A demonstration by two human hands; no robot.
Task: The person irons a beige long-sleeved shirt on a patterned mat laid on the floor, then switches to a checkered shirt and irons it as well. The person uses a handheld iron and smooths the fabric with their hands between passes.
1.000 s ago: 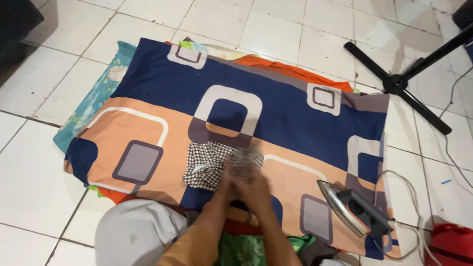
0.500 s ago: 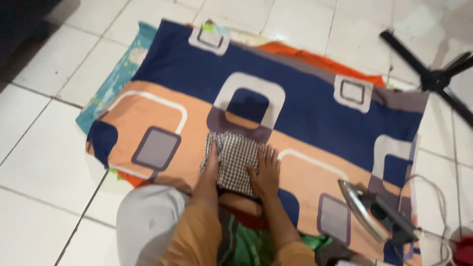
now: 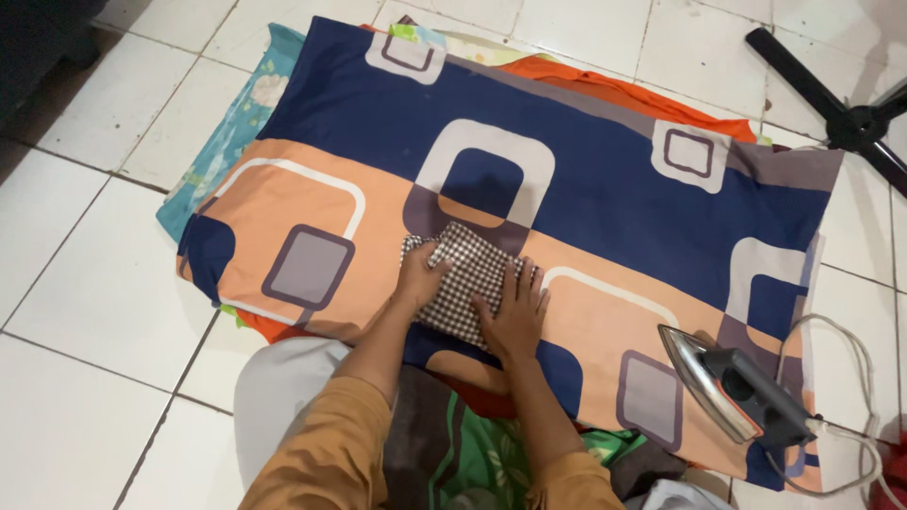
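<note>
Floor: white glazed tiles (image 3: 85,312), grey grout lines. A patterned cloth (image 3: 586,189) in navy, peach and grey rounded squares lies spread flat over stacked layers; an orange sheet (image 3: 614,90) and a pale blue floral one (image 3: 227,142) stick out at the far edges. Black stand legs (image 3: 841,104) at top right. An electric iron (image 3: 732,387) rests tilted on the cloth's right end, its white cord (image 3: 850,397) looping beside it.

The small folded checked cloth (image 3: 468,274) sits near the cloth's middle, close to me. My left hand (image 3: 419,276) lies on its left edge, fingers partly curled. My right hand (image 3: 515,312) presses flat on it, fingers spread, gripping nothing.
</note>
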